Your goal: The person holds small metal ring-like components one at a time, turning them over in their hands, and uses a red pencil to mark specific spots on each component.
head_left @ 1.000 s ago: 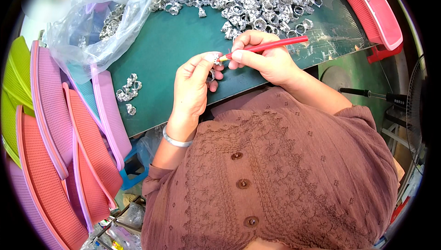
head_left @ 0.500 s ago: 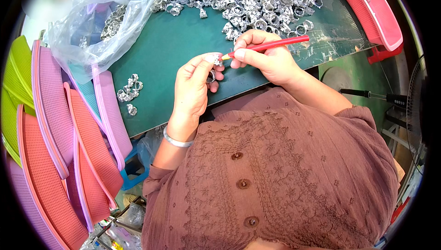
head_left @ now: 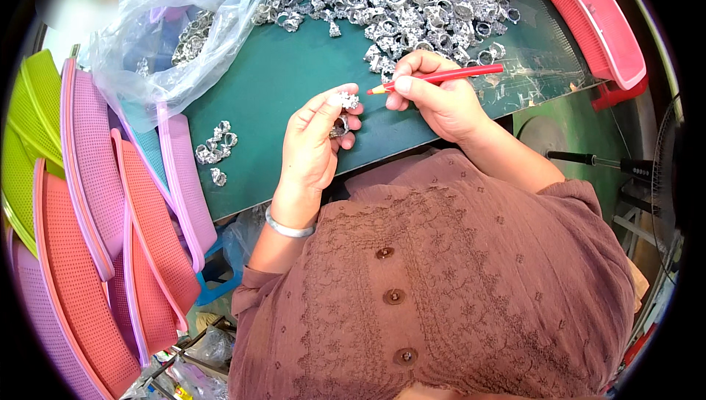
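Between the thumb and fingers of my left hand (head_left: 312,131) is a silver ring (head_left: 348,101) with a clustered, stone-like top. A second ring band (head_left: 339,126) shows lower down against the same fingers. My right hand (head_left: 441,102) grips a red pencil (head_left: 460,73), its pointed tip facing the held ring with a small gap between them. Beyond my hands a large heap of similar rings (head_left: 412,6) covers the far part of the green tabletop (head_left: 287,58). A small group of rings (head_left: 217,143) lies on the left side of the table.
A clear plastic bag (head_left: 220,47) with more rings stands at the far left. Stacked plastic baskets (head_left: 92,172) in green, purple and coral crowd the left side. A pink basket (head_left: 581,14) sits at the far right, above a fan (head_left: 665,172).
The pencil tip has drawn back to the right, away from the ring it was against. My left hand still holds the ring, whose top now shows more fully.
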The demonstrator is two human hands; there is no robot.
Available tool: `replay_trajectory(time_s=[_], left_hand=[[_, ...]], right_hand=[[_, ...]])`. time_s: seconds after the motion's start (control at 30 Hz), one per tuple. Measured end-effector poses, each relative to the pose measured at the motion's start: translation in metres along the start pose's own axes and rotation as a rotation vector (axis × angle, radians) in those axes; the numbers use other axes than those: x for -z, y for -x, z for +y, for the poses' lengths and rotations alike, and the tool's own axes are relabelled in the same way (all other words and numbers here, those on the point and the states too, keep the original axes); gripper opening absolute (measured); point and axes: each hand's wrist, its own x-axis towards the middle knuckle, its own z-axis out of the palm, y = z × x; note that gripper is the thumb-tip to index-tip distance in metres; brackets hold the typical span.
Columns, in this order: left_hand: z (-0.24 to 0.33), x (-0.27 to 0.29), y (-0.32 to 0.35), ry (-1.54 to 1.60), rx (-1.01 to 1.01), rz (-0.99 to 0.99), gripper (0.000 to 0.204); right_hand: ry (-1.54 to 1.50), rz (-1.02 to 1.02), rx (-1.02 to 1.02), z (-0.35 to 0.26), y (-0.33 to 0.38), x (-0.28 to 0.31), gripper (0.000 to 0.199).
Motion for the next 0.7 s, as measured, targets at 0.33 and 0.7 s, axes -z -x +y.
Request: replay_trajectory(time_s=[0.33, 0.7], left_hand=[[0.0037, 0.0064, 0.0018, 0.104, -0.002, -0.029, 0.029], [0.0072, 0.0089, 0.0048, 0.149, -0.042, -0.028, 0.025]], right_hand=[[-0.037, -0.007, 0.020, 0.0018, 0.0009, 0.0025, 0.009], [-0.036, -0.071, 0.037, 0.0032, 0.0006, 0.0047, 0.010]])
